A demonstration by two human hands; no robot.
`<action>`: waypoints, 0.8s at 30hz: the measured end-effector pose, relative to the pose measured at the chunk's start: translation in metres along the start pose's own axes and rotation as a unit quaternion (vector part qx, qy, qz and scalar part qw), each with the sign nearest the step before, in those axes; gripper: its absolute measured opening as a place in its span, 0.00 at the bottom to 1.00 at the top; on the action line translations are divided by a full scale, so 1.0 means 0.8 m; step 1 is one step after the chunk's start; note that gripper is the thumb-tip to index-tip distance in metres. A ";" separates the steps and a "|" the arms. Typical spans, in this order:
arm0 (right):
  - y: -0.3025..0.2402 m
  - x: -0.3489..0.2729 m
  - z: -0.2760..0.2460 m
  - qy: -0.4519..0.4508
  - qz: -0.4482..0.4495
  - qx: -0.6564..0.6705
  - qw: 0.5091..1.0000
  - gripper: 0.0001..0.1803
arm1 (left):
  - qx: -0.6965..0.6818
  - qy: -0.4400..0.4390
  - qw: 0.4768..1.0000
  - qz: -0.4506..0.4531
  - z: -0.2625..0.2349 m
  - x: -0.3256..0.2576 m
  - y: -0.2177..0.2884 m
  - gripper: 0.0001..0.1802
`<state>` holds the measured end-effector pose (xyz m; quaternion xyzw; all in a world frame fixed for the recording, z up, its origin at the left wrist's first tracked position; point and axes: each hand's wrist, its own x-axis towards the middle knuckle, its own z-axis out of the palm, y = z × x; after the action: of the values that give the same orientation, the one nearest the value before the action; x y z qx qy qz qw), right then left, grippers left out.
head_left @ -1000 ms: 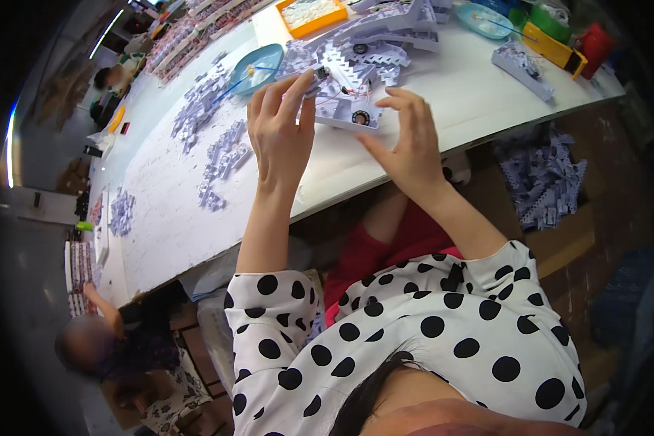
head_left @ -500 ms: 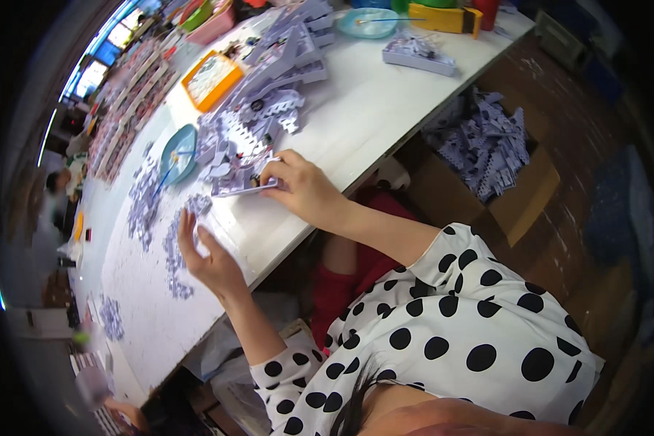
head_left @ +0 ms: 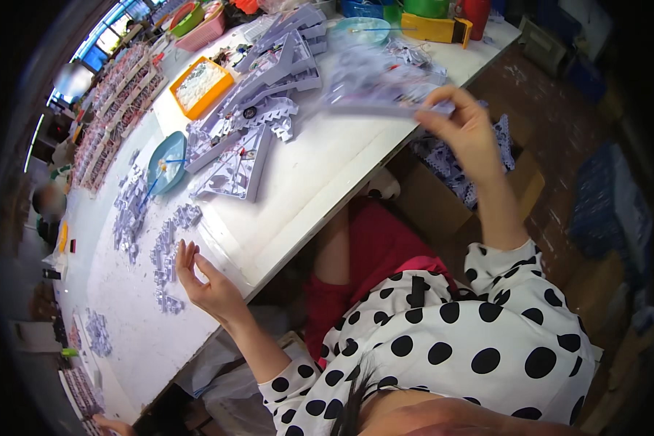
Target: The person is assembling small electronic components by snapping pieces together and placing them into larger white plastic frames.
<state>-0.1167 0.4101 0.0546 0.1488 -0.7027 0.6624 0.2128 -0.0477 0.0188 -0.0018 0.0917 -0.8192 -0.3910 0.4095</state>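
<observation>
My right hand (head_left: 472,138) pinches the near right edge of a pale lavender plastic casing (head_left: 374,91), held over the far right part of the table. Motion smears the casing, so its inner parts are hard to make out. My left hand (head_left: 212,287) is empty at the table's near edge, palm up, with thumb and fingers apart. Small lavender plastic pieces (head_left: 168,261) lie just beyond it. Another open lavender casing (head_left: 236,171), with thin wires and small parts inside, rests tilted against a pile of similar casings (head_left: 287,65).
A teal dish (head_left: 156,163) with blue-handled sticks and an orange tray (head_left: 225,83) of white stuff stand left of the pile. A yellow tool (head_left: 436,29) lies at the back. Below the table's right edge, a cardboard box (head_left: 527,189) holds lavender parts. Another person's hand (head_left: 112,425) shows at lower left.
My right hand has swung right and away from me, carrying a casing off the pile. Another casing now shows where it was. My left hand has dropped slightly, still empty.
</observation>
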 end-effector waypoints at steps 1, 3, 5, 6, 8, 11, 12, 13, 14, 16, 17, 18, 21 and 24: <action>0.005 0.014 -0.006 0.014 0.045 -0.038 0.998 0.06 | 0.023 0.020 1.000 -0.007 -0.029 -0.002 0.003 0.21; 0.038 0.047 -0.037 0.035 0.049 -0.044 0.997 0.08 | 0.013 0.022 0.999 -0.042 -0.043 -0.003 0.005 0.20; 0.075 0.072 -0.081 0.046 0.057 -0.044 0.996 0.09 | 0.006 0.015 0.999 -0.039 -0.035 -0.003 0.002 0.20; 0.091 0.084 -0.097 0.053 0.067 -0.040 0.996 0.10 | 0.004 0.011 0.999 -0.037 -0.033 -0.002 -0.001 0.20; 0.120 0.108 -0.127 0.033 0.090 -0.007 0.995 0.13 | 0.004 0.006 0.999 -0.041 -0.033 -0.003 -0.003 0.20; 0.157 0.138 -0.154 0.009 0.132 -0.012 0.991 0.18 | 0.008 0.000 0.999 -0.047 -0.036 -0.007 -0.001 0.21; 0.169 0.145 -0.164 0.009 0.149 -0.055 0.987 0.20 | 0.005 -0.003 0.999 -0.049 -0.034 -0.008 0.000 0.21; 0.180 0.152 -0.178 0.005 0.112 -0.200 0.973 0.25 | 0.005 -0.002 0.999 -0.050 -0.032 -0.008 0.002 0.21; 0.193 0.156 -0.189 0.004 0.111 -0.201 0.973 0.25 | -0.007 0.005 0.999 -0.048 -0.029 -0.009 0.004 0.20; 0.212 0.158 -0.194 0.068 0.019 -0.349 0.934 0.29 | -0.016 0.012 0.999 -0.050 -0.027 -0.009 0.004 0.20; 0.221 0.157 -0.199 0.066 0.020 -0.350 0.934 0.29 | -0.018 0.012 0.999 -0.047 -0.027 -0.007 0.003 0.20; 0.225 0.154 -0.179 0.106 0.000 -0.434 0.895 0.29 | -0.008 0.020 0.999 -0.048 -0.038 -0.009 0.002 0.20; 0.186 0.116 -0.142 0.173 -0.047 -0.491 0.853 0.28 | -0.016 0.007 0.998 -0.064 -0.036 -0.008 0.004 0.21; 0.109 0.060 -0.045 0.162 -0.138 -0.375 0.902 0.22 | 0.020 -0.010 0.999 -0.038 -0.033 -0.006 -0.002 0.21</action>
<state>-0.1972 0.4562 0.0037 0.0440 -0.8272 0.3293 0.4532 -0.0250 0.0048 0.0035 0.1271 -0.8266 -0.3907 0.3846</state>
